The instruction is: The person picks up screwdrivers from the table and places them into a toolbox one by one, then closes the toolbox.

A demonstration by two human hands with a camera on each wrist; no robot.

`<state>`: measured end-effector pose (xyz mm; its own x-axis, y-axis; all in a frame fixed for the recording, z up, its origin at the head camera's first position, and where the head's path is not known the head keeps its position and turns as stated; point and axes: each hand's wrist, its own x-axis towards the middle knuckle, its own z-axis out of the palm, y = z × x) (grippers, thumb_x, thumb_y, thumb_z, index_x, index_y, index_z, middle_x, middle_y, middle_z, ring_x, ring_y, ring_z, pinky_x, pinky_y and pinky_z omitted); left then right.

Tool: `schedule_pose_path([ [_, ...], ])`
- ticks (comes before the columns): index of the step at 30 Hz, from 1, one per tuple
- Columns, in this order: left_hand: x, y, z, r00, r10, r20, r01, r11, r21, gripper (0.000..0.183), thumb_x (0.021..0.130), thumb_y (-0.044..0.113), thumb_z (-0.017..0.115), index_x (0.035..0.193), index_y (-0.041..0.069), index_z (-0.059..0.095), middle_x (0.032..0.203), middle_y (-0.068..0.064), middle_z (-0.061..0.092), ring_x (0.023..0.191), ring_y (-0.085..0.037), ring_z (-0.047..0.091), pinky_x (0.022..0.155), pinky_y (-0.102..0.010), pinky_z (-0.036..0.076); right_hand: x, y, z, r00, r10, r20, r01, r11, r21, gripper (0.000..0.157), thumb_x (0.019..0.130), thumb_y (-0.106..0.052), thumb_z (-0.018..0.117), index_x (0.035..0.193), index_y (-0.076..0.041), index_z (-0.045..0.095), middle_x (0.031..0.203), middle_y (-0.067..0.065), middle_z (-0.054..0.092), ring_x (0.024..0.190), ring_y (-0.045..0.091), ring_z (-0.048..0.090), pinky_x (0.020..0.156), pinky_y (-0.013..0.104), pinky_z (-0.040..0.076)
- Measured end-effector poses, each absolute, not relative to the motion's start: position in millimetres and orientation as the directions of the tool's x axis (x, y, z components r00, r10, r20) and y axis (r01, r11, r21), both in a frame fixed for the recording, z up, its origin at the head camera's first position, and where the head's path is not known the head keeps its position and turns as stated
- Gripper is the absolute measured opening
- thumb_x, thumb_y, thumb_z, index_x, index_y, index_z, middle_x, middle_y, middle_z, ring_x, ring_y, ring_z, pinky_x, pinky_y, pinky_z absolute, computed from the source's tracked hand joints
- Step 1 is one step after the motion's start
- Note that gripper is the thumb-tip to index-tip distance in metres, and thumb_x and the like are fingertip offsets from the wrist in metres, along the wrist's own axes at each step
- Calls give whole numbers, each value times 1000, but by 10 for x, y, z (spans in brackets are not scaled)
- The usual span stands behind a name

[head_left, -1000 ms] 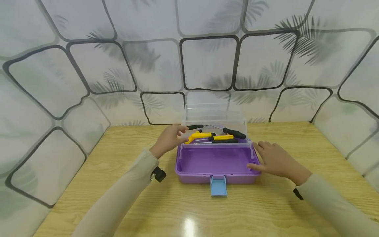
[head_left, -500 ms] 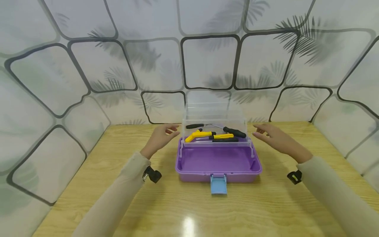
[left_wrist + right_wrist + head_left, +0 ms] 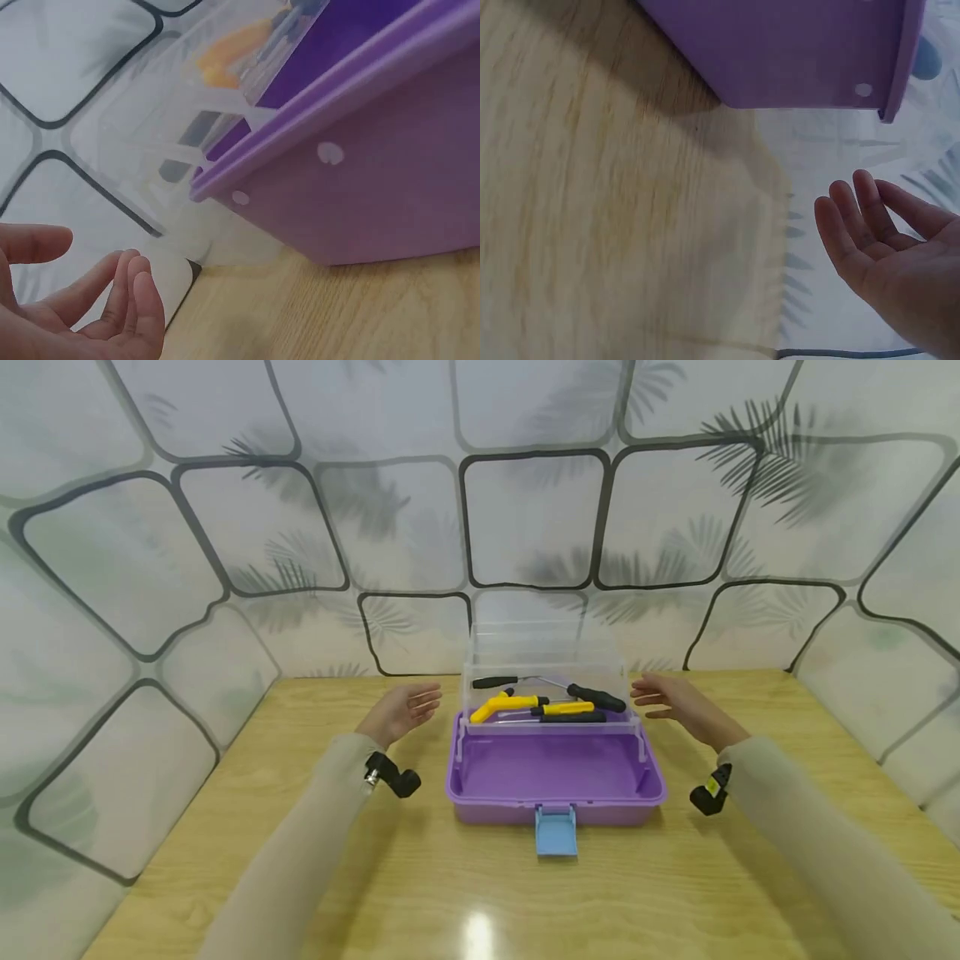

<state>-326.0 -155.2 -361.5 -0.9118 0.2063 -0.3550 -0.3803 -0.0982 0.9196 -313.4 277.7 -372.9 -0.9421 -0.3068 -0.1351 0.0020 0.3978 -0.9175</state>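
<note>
A purple toolbox (image 3: 555, 814) stands on the table with its clear lid (image 3: 547, 643) tipped back. Inside its clear tray lie several tools, among them a yellow-handled tool with a bent grip (image 3: 501, 703), a yellow screwdriver (image 3: 567, 708) and a black-handled screwdriver (image 3: 597, 697). A blue latch (image 3: 556, 833) hangs down at the front. To the left of the box my left hand (image 3: 401, 712) hovers with loosely bent fingers, apart from it and holding nothing. On the opposite side my right hand (image 3: 686, 706) is near the box's back right corner, also holding nothing; its palm shows in the right wrist view.
The wooden table (image 3: 450, 893) spreads in front and to both sides of the box. Close behind it rises a patterned wall (image 3: 532, 518). A small black camera (image 3: 405, 781) is strapped at the left wrist, another camera (image 3: 708, 792) at the right.
Both hands have come away from the toolbox; the left hand moved left and turned its palm inward. The right lifted from the right rim and moved toward the back. The tools lie as before.
</note>
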Motion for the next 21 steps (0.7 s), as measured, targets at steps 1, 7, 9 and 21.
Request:
schedule_pose_path([
  [1,-3284,-1545,-3632,-906,208,-369,-399,-124,909,46,101,14,33,144,-1,31,151,-18,30,100,-10,53,108,-28,35,-3162,2778,-3755,-939,-309,-149,22,379,-925,75,100,-51,24,143,11,24,143,32,31,127,38,42,107,54,34],
  [7,-3432,-1463,-3732,-884,189,-427,-462,-220,859,48,99,16,36,143,-3,33,148,-18,33,134,-27,37,113,-33,31,-3323,2796,-3861,-918,-312,-244,147,303,-942,78,99,-52,20,146,10,15,142,20,30,112,13,45,111,48,31],
  [9,-3485,-1430,-3765,-871,177,-458,-489,-231,841,48,99,17,35,143,-3,33,149,-17,32,136,-28,34,114,-33,31,-3375,2789,-3889,-909,-310,-277,195,272,-942,78,99,-53,19,146,9,11,144,19,26,118,18,42,112,46,28],
  [21,-3730,-1265,-3930,-810,142,-568,-585,-136,800,51,99,27,38,141,0,38,144,-18,40,122,-24,45,100,-32,42,-3616,2765,-4047,-854,-378,-357,283,239,-929,42,101,-46,23,129,-20,41,127,3,50,102,5,53,92,26,44],
])
